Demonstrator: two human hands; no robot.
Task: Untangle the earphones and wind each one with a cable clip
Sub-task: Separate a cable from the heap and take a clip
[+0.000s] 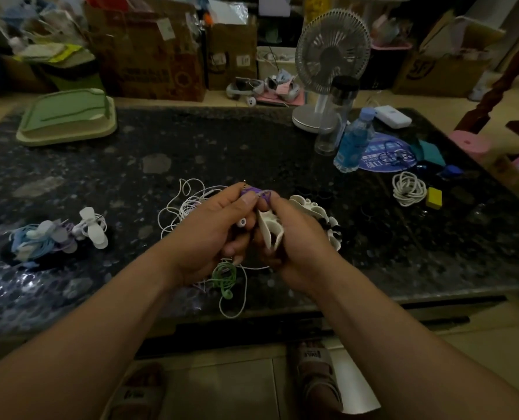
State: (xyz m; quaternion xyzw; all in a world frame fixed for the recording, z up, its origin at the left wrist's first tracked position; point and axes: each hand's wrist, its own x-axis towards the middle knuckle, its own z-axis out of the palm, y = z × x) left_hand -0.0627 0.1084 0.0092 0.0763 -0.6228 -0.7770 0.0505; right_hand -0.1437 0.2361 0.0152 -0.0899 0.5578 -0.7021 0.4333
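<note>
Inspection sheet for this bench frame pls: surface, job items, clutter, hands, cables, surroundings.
Surface: dark speckled stone tabletop, glare at near left.
Job's things: purple earphone held above table; white earphone tangle mid-table; green earphone at near edge; wound pile far left; spare clips right of hands.
Clutter: desk fan, water bottle, green tray.
Grippers: left hand pinches purple earphone; right hand grips white clip.
Cables: white coil at right.
Surroundings: cardboard boxes behind table.

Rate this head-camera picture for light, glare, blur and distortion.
Head view: dim, with dark corners; wide-angle bend curves the table at its edges; glare speckles its near-left surface; the fan and boxes behind look soft; the left hand pinching the purple cable and the right hand holding the white clip are slightly blurred.
</note>
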